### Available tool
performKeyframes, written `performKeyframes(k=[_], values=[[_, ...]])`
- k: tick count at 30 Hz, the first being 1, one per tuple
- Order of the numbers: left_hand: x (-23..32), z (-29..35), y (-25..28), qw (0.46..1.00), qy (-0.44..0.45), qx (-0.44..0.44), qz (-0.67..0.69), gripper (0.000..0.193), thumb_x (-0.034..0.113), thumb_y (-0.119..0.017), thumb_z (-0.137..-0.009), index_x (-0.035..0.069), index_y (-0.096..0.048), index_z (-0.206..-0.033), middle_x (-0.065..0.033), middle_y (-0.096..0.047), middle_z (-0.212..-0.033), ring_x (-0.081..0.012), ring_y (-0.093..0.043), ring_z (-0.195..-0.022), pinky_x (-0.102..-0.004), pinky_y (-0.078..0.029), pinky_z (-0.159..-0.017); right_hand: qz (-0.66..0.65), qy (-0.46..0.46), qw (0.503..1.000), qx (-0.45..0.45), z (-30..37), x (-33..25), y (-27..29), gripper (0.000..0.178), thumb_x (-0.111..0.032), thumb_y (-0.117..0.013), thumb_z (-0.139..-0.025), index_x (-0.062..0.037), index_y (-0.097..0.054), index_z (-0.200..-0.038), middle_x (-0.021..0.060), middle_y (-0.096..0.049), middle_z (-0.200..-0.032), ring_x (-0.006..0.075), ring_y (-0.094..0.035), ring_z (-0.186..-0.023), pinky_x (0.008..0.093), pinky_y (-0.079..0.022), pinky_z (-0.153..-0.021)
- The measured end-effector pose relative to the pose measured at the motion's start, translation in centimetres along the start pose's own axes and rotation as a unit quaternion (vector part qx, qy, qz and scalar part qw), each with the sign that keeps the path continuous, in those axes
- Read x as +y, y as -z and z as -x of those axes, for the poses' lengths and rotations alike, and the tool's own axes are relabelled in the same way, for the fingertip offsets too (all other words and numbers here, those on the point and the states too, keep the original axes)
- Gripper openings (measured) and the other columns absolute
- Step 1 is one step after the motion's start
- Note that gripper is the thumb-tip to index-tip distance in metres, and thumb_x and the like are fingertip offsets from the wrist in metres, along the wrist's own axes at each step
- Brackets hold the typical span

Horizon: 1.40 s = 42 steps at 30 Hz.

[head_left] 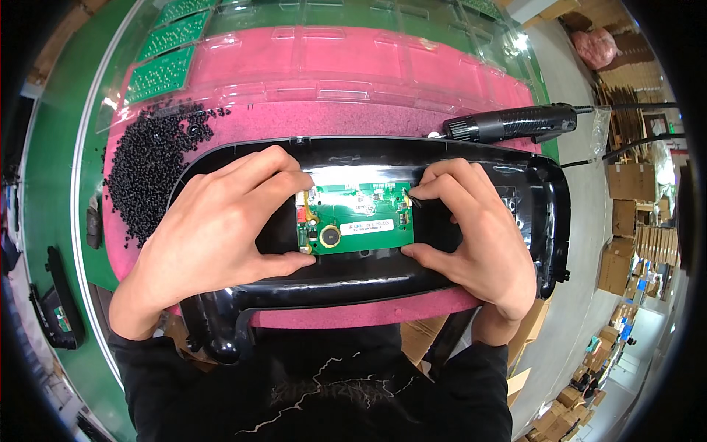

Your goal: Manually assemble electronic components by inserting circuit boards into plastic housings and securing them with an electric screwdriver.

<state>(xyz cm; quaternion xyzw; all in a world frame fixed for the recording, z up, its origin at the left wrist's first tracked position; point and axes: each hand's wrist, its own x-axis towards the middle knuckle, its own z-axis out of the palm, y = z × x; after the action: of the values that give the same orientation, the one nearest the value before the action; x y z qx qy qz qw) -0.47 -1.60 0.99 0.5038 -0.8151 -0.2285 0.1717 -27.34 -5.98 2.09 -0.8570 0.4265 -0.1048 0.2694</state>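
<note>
A green circuit board (372,243) with a white label and a round buzzer-like part lies in or just over a black plastic housing (309,287); I cannot tell if it is seated. My left hand (221,221) grips the board's left edge, thumb at the lower corner and fingers at the upper corner. At the right edge my right hand (482,228) does the same, its thumb at the lower corner and its fingers near the upper one. The housing lies across a pink mat (346,313), its curved handle-like end at the lower left.
A heap of small black screws or similar parts (158,169) lies left of the housing. Behind it stands a clear plastic tray (339,92), with green circuit boards (158,74) at its left. A black electric screwdriver (515,124) rests at the upper right. Another black housing (55,309) is far left.
</note>
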Motion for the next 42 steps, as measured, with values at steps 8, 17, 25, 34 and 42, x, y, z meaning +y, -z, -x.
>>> performKeyframes(k=[8, 17, 25, 34, 42], values=[[0.0, 0.2, 0.1, 1.000, -0.001, -0.005, 0.007, 0.057, 0.019, -0.084, -0.055, 0.003, -0.062, -0.105, -0.0080, -0.058, -0.100, -0.0273, -0.063, -0.087, -0.0347, -0.052, -0.071, -0.002, -0.006, 1.000, -0.009, -0.1, -0.5, 0.1, 0.048, -0.008, -0.082, -0.059, -0.0047, -0.059, -0.101, 0.0066, -0.055, -0.106, 0.0286, -0.054, -0.098, 0.0380, -0.049, -0.079], [-0.3, 0.3, 0.1, 1.000, -0.017, -0.006, -0.018, 0.057, 0.023, -0.084, -0.060, 0.004, -0.059, -0.107, -0.0065, -0.056, -0.104, -0.0251, -0.063, -0.088, -0.0337, -0.052, -0.066, 0.007, -0.019, 1.000, -0.004, -0.1, -0.7, -0.1, 0.050, -0.010, -0.083, -0.057, -0.0030, -0.059, -0.100, 0.0072, -0.056, -0.107, 0.0303, -0.054, -0.099, 0.0384, -0.047, -0.081], [-0.7, 0.6, -0.1, 0.999, -0.036, 0.001, -0.026, 0.053, 0.024, -0.083, -0.063, 0.002, -0.058, -0.106, -0.0063, -0.056, -0.104, -0.0245, -0.061, -0.092, -0.0340, -0.053, -0.067, 0.007, -0.017, 1.000, -0.010, -0.4, -0.9, -0.1, 0.053, -0.008, -0.085, -0.055, -0.0025, -0.060, -0.102, 0.0101, -0.057, -0.108, 0.0303, -0.054, -0.098, 0.0370, -0.048, -0.079], [-0.6, 1.0, -0.1, 0.997, -0.063, 0.003, -0.034, 0.057, 0.024, -0.080, -0.067, -0.002, -0.054, -0.110, -0.0096, -0.053, -0.103, -0.0261, -0.059, -0.095, -0.0353, -0.053, -0.070, 0.013, -0.021, 1.000, -0.014, -0.2, -1.0, 0.1, 0.060, -0.010, -0.087, -0.053, -0.0036, -0.059, -0.106, 0.0088, -0.056, -0.109, 0.0246, -0.055, -0.095, 0.0316, -0.047, -0.068], [-0.9, 1.9, 0.8, 0.998, -0.053, 0.040, -0.015, 0.049, 0.023, -0.077, -0.073, -0.002, -0.054, -0.109, -0.0126, -0.053, -0.099, -0.0284, -0.062, -0.083, -0.0365, -0.054, -0.066, 0.105, -0.017, 0.987, 0.121, 0.6, -0.9, 3.3, 0.049, -0.009, -0.079, -0.067, -0.0031, -0.058, -0.111, 0.0128, -0.058, -0.110, 0.0284, -0.053, -0.108, 0.0375, -0.039, -0.097]])
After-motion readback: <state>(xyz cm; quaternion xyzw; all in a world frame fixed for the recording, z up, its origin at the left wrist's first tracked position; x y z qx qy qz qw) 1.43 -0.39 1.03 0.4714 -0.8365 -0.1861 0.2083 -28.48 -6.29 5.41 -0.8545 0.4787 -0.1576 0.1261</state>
